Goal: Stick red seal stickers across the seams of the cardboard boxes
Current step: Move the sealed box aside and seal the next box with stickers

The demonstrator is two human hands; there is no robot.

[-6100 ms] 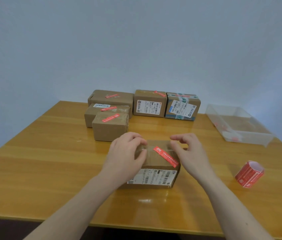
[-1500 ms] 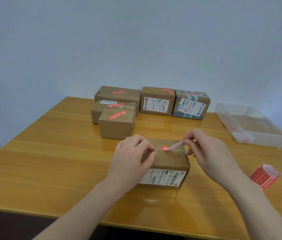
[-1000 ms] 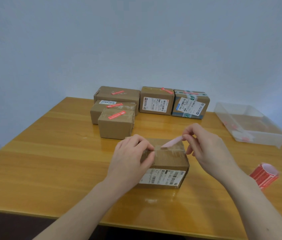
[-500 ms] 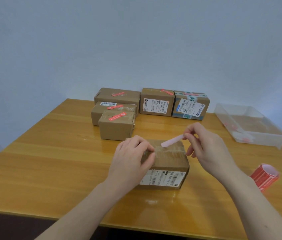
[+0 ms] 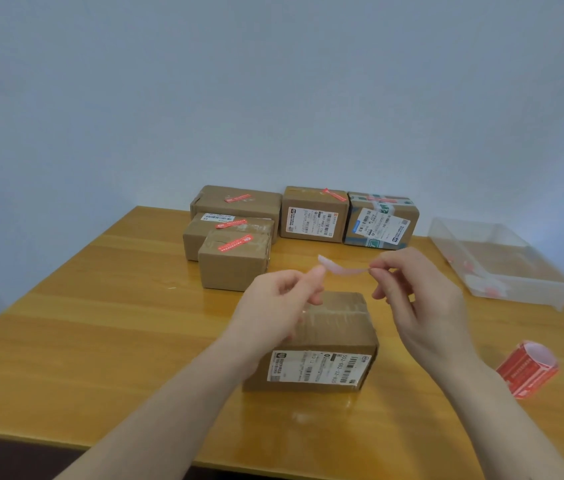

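Note:
A taped cardboard box (image 5: 334, 327) with a white shipping label on its front stands in the middle of the wooden table (image 5: 83, 323); no red sticker shows on its top. Above it a seal sticker (image 5: 342, 269), pale underside towards me, stretches between both hands. My left hand (image 5: 280, 306) pinches its left end. My right hand (image 5: 419, 299) pinches its right end. A roll of red seal stickers (image 5: 526, 368) lies to the right.
Several cardboard boxes stand at the back of the table, most with red stickers on top, the nearest (image 5: 235, 261) just behind my left hand. A clear plastic tray (image 5: 495, 268) holding scraps sits at the far right.
The sticker that lay on the near box has been peeled off by my right hand and lifted. My left hand has left the box and taken the sticker's other end.

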